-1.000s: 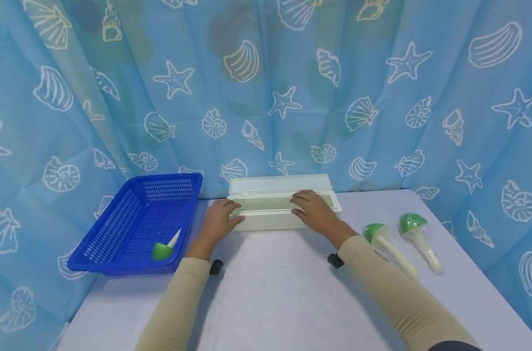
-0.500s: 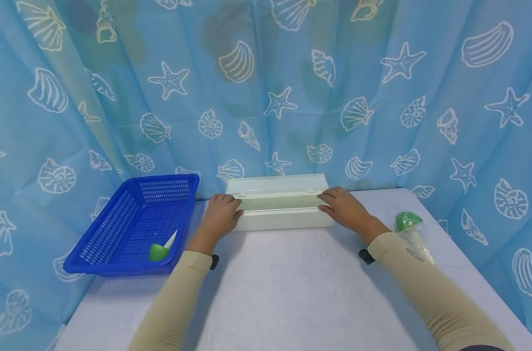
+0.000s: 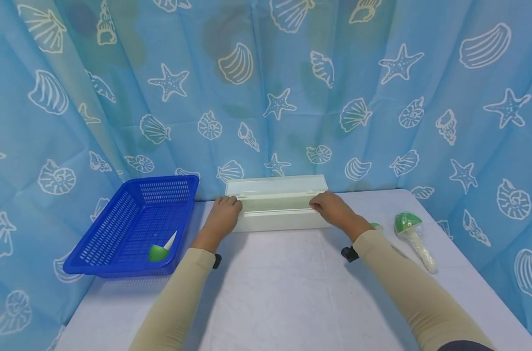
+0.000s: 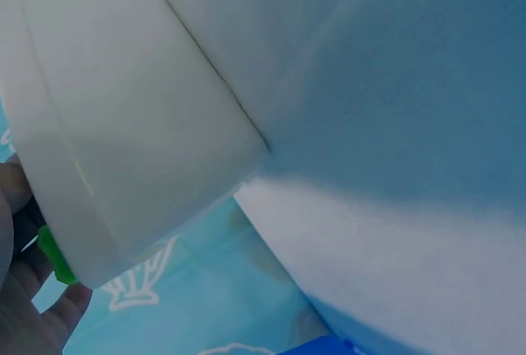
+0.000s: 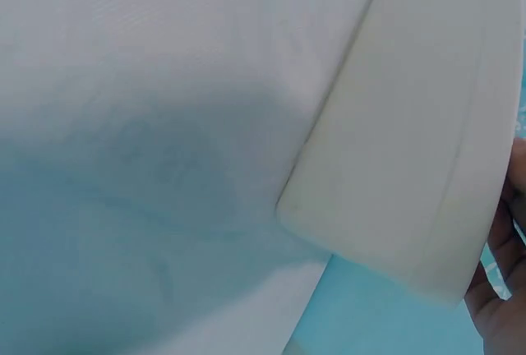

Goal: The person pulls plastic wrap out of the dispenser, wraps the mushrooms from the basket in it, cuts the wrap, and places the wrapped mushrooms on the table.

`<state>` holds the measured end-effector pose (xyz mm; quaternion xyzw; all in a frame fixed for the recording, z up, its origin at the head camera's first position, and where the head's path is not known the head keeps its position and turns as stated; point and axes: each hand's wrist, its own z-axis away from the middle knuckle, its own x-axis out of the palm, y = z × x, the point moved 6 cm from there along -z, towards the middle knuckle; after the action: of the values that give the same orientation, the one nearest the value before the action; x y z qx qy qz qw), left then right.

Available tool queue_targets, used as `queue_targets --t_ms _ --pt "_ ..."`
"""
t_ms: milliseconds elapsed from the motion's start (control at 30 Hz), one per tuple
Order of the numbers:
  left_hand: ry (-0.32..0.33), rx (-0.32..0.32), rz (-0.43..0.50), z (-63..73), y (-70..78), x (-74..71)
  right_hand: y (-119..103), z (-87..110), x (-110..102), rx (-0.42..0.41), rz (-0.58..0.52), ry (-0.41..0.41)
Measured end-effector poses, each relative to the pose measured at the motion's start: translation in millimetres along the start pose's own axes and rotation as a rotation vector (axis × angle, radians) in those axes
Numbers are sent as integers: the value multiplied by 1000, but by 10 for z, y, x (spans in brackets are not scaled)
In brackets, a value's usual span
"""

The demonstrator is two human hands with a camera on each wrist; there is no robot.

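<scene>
A long white box (image 3: 276,221) stands at the back of the table, its lid (image 3: 276,185) raised behind it. My left hand (image 3: 224,214) is at the box's left end, fingers curled at the rim. In the left wrist view, the fingers (image 4: 70,310) lie beside the box's edge, and a small green piece (image 4: 54,255) shows there, its kind unclear. My right hand (image 3: 333,210) has its fingers bent at the rim near the right end. The right wrist view shows this hand (image 5: 505,289) past the edge of the box; its fingertips are partly hidden.
A blue plastic basket (image 3: 130,269) at the left contains a green-domed item (image 3: 159,253) with a white pointed stem. On the right lies a plastic-wrapped, green-domed item (image 3: 417,239) with a cream handle. Behind my right arm, another green dome (image 3: 376,226) is mostly hidden. A blue shell-patterned curtain (image 3: 266,87) hangs behind.
My right hand shifted right along the box to its end, then slightly back left with the fingers bending in. My left hand stayed at the left end, its fingers curling more.
</scene>
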<state>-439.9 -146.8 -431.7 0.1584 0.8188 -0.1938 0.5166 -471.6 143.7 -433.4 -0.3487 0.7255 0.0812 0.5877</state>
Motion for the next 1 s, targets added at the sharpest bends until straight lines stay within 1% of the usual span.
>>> queue_targets --t_ms 133,233,300,367,467,533,600,700,767,833,867,1000 --pt "-17 -22 15 -12 -23 25 36 -38 13 40 5 14" --pt "-37 -29 38 -24 -26 39 35 -40 36 53 0 -7" --pt "-65 -10 46 -37 -11 56 24 -41 62 70 -13 -45" --pt "-88 16 57 -53 10 73 0 -45 93 68 -38 -94" --pt "-97 45 92 -77 36 80 -25 -67 127 75 -98 -137" --pt "-76 40 127 -97 35 70 -36 -90 123 88 -150 -129" --pt "-51 29 151 -117 27 60 -33 -118 111 114 -188 -101" --pt "-44 13 155 -141 11 62 -41 -160 95 148 -213 -62" --pt "-42 14 143 -150 2 71 -56 -181 107 155 -197 -49" --pt "-37 22 121 -150 -1 85 -82 -194 131 153 -167 -54" --pt "-34 33 102 -146 2 96 -93 -195 149 150 -137 -63" --pt "-13 79 22 -122 40 109 -136 -188 217 91 3 -126"
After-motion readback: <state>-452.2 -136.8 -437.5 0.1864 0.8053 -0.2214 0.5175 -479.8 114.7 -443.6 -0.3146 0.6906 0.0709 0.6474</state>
